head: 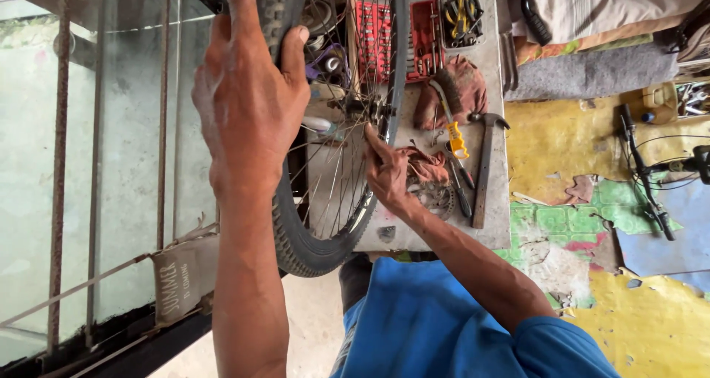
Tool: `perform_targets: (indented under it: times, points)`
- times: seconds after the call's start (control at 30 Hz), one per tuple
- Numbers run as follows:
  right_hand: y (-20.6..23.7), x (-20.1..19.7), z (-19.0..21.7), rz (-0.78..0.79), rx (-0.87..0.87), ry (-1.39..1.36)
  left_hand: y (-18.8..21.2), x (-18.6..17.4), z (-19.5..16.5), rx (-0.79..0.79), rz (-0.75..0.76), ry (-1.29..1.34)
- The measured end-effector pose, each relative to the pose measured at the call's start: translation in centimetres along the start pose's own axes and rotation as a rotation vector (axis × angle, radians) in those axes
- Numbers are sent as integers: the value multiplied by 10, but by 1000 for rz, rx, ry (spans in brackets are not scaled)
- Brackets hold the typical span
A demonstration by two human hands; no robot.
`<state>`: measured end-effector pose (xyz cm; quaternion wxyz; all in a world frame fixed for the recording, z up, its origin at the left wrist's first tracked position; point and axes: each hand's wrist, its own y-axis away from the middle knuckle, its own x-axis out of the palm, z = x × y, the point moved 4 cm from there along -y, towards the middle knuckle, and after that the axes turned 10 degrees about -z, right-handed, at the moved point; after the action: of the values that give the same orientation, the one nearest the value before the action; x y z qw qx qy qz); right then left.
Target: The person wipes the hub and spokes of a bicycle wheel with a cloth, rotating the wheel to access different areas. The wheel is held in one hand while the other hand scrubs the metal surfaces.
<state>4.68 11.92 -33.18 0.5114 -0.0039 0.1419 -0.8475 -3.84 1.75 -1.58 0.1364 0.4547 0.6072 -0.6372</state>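
A bicycle wheel (318,230) with a knobby black tyre and thin spokes stands on edge over a grey concrete bench (492,60). My left hand (248,104) is wrapped over the tyre near the top of the view, with the thumb pressed on the tread. My right hand (388,174) reaches in through the spokes. Its fingers are pinched at the wheel hub (377,115); I cannot tell whether they hold a small part there. A blue sleeve covers my right upper arm.
The bench holds a red socket tray (377,38), yellow-handled pliers (462,12), a hammer (484,167), a yellow utility knife (457,140), reddish rags (466,89) and a sprocket (436,197). Rusty window bars (59,163) stand at the left. Bicycle handlebars (643,171) lie at the right.
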Motion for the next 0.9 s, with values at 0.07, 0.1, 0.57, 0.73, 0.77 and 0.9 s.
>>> perform_targets:
  times: [0.07,0.1,0.57,0.73,0.77,0.9]
  points:
    - [1,1,0,-7,-24,5,-1,-1,-1,10,-20,-10]
    - [2,2,1,1,-45,11,-2,0,0,-17,10,-8]
    - [-7,5,-3,-175,22,-14,2,1,-1,-68,60,19]
    - [15,-4,4,-26,-32,76,1,1,10,-170,137,19]
    - [21,-7,7,7,-105,56,1,2,14,-223,182,55]
    - [21,-15,1,80,-212,52,2,-4,10,-42,21,-18]
